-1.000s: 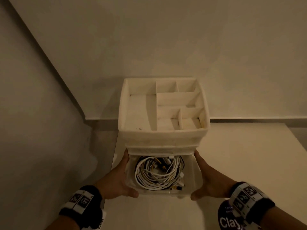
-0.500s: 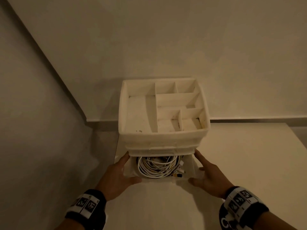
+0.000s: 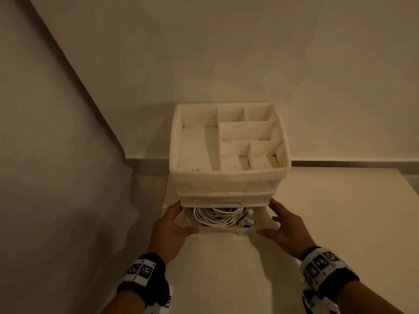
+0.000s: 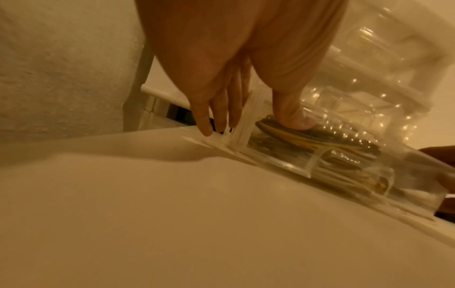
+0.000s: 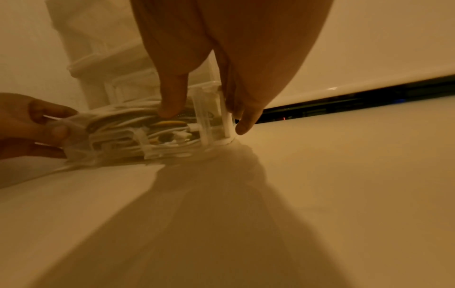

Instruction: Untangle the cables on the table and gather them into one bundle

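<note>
A coil of white and dark cables (image 3: 221,217) lies in the clear bottom drawer (image 3: 226,230) of a white drawer unit (image 3: 229,182) on the table. The drawer stands partly out. My left hand (image 3: 179,219) is at its left front corner, fingers straight along the side and thumb on the front wall. My right hand (image 3: 275,219) mirrors it at the right corner. In the left wrist view the thumb of my left hand (image 4: 253,124) presses the clear front over the cables (image 4: 320,140). The right wrist view shows my right hand (image 5: 209,118) against the cables (image 5: 118,136).
The unit's top tray (image 3: 249,132) has several bare compartments. The unit stands at the pale table's (image 3: 340,223) back left corner, near the wall (image 3: 226,53). Left of the table edge the floor drops away beside a grey wall (image 3: 56,177).
The drawer with the cables has slid back into the unit, from far out to partly out. Both hands have moved forward with it, staying at its front corners.
</note>
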